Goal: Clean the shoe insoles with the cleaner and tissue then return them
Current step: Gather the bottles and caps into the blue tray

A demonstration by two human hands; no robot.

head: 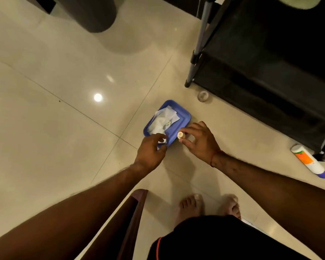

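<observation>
Steadiness matters: keep the cleaner bottle (180, 135), gripped by the curled right hand (199, 141) beside the blue tray (185, 114) at centre frame, upright while the left hand (150, 150) pinches what looks like tissue (162, 141).

The tissue (163, 119) lies in the tray (184, 115); perhaps tape (203, 95) behind.

A glossy tiled floor (54, 128) fills the view, with a bright round light reflection (98, 97) at 10 o'clock. A dark rounded bin (94, 14) stands at 11 o'clock. A black shoe rack (270, 59) with grey posts takes up 2 o'clock. Just beside its near foot a clear tape ring (203, 95) lies flat. At 4 o'clock a white and orange tube (308, 160) with a purple cap lies on its side. A brown wooden edge (137, 209) shows at 6 o'clock.
</observation>
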